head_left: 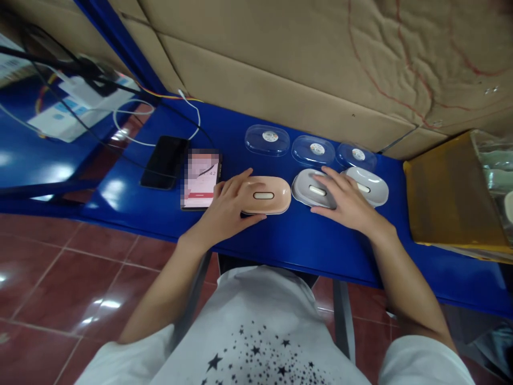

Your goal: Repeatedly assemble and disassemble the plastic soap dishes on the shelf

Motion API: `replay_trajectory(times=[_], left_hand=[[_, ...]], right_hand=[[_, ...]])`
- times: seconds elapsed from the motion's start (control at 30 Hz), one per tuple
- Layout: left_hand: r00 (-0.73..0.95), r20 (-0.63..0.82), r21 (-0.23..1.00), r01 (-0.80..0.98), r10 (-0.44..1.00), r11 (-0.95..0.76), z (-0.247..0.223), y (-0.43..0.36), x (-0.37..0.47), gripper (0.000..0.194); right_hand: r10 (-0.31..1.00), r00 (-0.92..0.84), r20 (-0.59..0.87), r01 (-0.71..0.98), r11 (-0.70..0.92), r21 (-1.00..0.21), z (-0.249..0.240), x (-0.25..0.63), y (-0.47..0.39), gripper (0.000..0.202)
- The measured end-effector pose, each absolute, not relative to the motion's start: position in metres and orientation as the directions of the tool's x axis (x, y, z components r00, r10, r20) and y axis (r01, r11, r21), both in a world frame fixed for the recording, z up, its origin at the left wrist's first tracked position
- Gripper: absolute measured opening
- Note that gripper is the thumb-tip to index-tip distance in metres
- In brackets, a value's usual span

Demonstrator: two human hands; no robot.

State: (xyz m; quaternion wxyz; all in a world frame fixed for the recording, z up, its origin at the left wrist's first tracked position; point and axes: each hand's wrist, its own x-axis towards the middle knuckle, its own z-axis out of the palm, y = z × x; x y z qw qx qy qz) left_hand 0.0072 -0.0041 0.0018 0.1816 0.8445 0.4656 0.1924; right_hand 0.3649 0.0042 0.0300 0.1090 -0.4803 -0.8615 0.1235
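Observation:
On the blue table lies a peach oval dish (276, 195) with a white oval piece in its middle. My left hand (230, 206) grips its left end, thumb at the near edge and fingers at the far edge. To its right, my right hand (348, 202) is round a grey oval dish (306, 188) that also has a white piece in its centre. A paler oval dish (377, 190) lies right beside it, partly hidden by my right hand. Behind them stand clear plastic lids with round stickers: a left one (256, 140), a middle one (304, 151) and a right one (366, 160).
A black phone (162, 163) and a phone with a lit screen (200, 184) lie at the left of the blue table (296, 246). Cables and a white power strip (64, 120) are further left. A cardboard box (444, 195) stands right; cardboard (260, 69) rises behind.

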Motion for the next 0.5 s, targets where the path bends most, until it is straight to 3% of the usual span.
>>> replay_trajectory(times=[0.23,0.5], left_hand=[[0.472,0.188,0.562,0.668,0.861,-0.489,0.009,-0.001,0.004,0.077],[0.452,0.162,0.666,0.606,0.877,-0.435,0.011,-0.002,0.002,0.070]], right_hand=[[0.865,-0.492,0.100,0.790,0.492,-0.367,0.027,0.368,-0.002,0.085],[0.845,-0.522,0.113,0.750,0.518,-0.412,0.027,0.368,-0.007,0.075]])
